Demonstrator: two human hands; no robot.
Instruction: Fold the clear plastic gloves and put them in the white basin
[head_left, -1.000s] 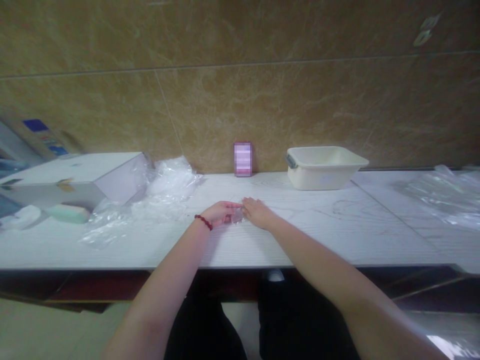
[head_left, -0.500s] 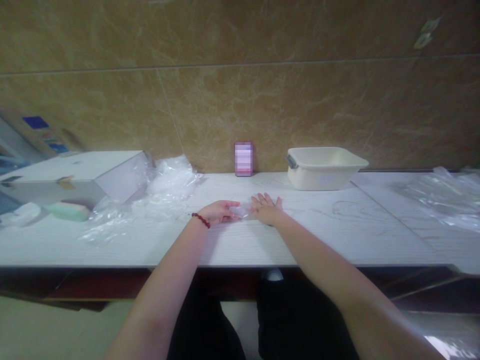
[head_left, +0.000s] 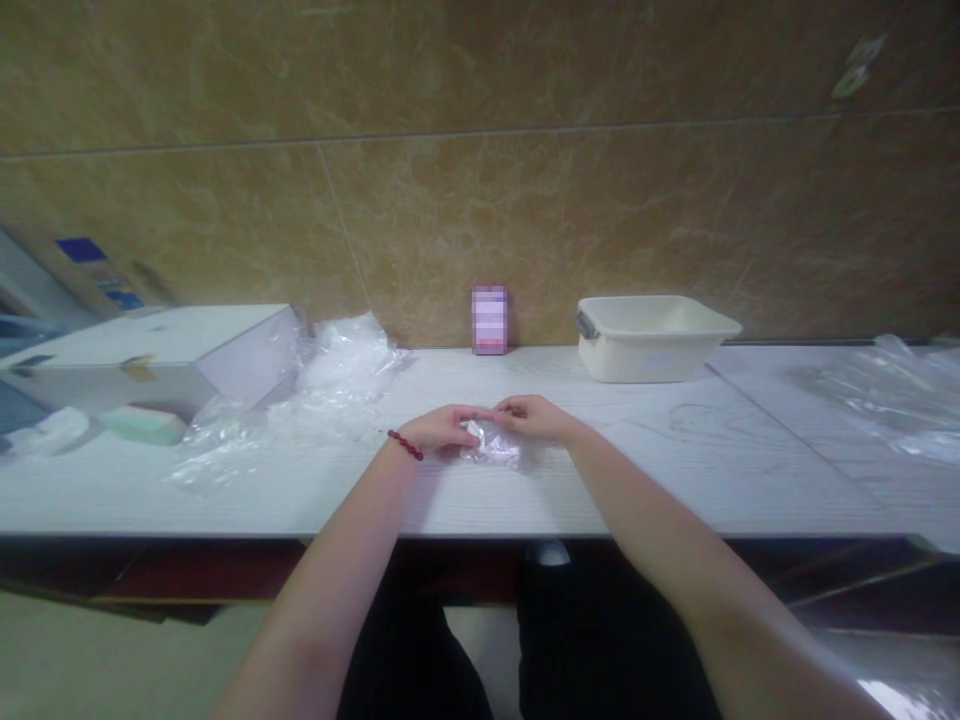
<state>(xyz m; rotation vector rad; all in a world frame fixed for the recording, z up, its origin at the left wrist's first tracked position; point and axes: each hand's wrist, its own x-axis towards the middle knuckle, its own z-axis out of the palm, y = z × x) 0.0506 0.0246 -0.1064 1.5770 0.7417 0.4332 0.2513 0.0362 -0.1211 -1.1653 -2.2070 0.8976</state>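
Between my hands, over the white wood-grain table point(head_left: 465, 505), is a small clear plastic bag point(head_left: 495, 445), crinkled and shiny. My left hand point(head_left: 444, 430), with a dark red bead bracelet point(head_left: 406, 446) at the wrist, grips the bag's left side between thumb and fingers. My right hand point(head_left: 534, 417) pinches the bag's upper edge, its fingertips close to those of my left. Whether anything lies inside the bag I cannot make out.
Against the wall stand a phone-like upright object point(head_left: 490, 320) with a blurred face and a cream plastic basin point(head_left: 656, 345). To the left are a white box point(head_left: 150, 340), crumpled clear plastic point(head_left: 337, 370) and a pale green block point(head_left: 142, 424). More clear plastic bags point(head_left: 885, 395) lie at right.
My right hand, spread flat on the table before, has closed its fingers on the bag's edge. The bag now shows larger and more crumpled below my fingers.
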